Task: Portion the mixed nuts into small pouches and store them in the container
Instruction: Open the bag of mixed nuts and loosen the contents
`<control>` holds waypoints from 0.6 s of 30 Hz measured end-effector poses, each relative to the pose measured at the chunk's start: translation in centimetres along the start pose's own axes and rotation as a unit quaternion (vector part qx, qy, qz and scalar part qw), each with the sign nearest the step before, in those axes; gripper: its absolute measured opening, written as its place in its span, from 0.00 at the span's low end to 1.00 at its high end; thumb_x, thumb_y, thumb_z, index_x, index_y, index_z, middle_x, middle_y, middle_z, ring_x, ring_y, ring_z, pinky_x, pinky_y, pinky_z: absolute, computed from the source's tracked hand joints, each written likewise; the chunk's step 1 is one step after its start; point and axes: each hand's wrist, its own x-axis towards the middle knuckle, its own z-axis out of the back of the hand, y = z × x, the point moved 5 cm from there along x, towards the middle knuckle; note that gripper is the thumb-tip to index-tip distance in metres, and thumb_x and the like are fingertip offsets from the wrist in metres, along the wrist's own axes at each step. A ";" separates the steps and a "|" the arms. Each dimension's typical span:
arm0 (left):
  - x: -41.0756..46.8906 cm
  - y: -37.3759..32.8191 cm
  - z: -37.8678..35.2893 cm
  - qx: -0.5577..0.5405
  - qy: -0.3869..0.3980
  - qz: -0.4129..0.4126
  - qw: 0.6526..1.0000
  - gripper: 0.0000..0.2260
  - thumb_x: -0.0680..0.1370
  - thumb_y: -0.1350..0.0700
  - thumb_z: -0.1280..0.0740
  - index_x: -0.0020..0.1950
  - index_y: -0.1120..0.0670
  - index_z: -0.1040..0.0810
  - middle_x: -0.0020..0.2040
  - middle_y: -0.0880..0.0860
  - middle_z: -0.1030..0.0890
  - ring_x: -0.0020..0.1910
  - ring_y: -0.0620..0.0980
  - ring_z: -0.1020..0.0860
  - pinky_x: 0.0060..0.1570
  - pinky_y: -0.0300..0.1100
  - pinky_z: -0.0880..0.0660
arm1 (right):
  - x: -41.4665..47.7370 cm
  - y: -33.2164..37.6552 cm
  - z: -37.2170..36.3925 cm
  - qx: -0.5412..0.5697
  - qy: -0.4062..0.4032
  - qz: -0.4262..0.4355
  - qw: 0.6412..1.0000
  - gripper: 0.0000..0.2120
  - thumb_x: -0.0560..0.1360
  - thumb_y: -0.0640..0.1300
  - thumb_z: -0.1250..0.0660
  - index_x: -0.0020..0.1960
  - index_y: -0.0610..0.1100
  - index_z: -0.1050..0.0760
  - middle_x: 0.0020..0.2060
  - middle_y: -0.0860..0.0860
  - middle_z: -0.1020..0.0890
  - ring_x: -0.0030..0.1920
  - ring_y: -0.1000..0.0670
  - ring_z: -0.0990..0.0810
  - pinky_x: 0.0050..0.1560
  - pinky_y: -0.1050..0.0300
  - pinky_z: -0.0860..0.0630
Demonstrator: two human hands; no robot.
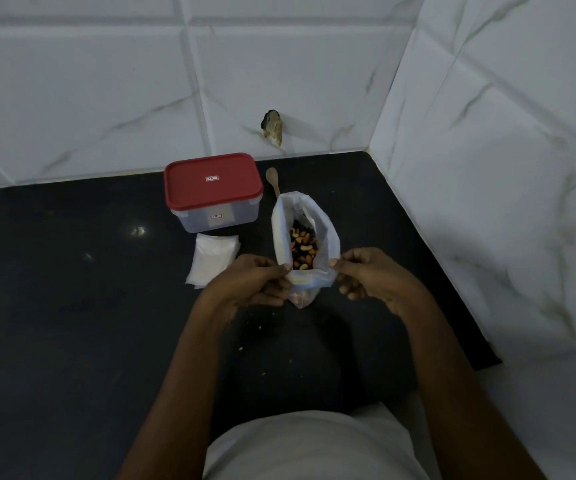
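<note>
The left hand [251, 282] and right hand [369, 275] each pinch the near rim of a plastic bag [328, 233], thumb and fingers curled on either side, holding its mouth open. The bag stands on the black counter [71, 306] between the hands, and mixed nuts [302, 249] show inside. Just left of the left hand lies a flat stack of small white pouches [212, 259]. Beyond the stack stands a clear container [212, 188] with its red lid on. A wooden spoon [272, 180] lies beyond the bag, beside the container.
</note>
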 end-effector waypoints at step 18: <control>1.8 1.5 -3.2 -0.524 0.005 -0.034 0.851 0.12 0.79 0.60 0.40 0.60 0.61 0.24 0.53 0.61 0.18 0.50 0.56 0.18 0.50 0.49 0.21 | 0.8 -3.0 -5.2 0.646 0.067 -0.022 0.760 0.09 0.81 0.37 0.39 0.56 0.36 0.23 0.50 0.40 0.16 0.51 0.45 0.16 0.56 0.51 0.19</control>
